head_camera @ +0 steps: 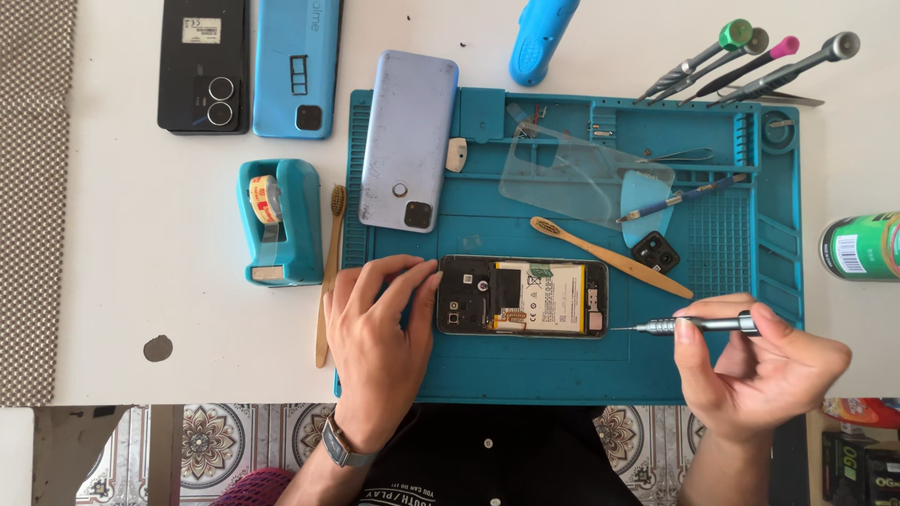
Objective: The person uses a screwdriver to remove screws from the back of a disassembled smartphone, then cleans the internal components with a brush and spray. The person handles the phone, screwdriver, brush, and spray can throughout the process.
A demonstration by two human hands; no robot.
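Note:
An opened phone (522, 297) with its back removed lies on a blue work mat (572, 370), showing its battery and boards. My left hand (380, 333) rests on the mat with fingertips touching the phone's left end. My right hand (759, 370) grips a slim metal screwdriver (694, 325), its tip pointing at the phone's right end. A light blue back cover (409, 139) lies on the mat's upper left. A clear case (581, 176), a bamboo brush (609, 256) and a small black camera part (655, 251) lie above the phone.
Two phones, black (204, 64) and blue (298, 66), lie at the top left on the white table. A teal tape dispenser (279, 220) and a second brush (328, 281) sit left of the mat. Several screwdrivers (750, 61) lie top right, a green can (862, 245) at the right edge.

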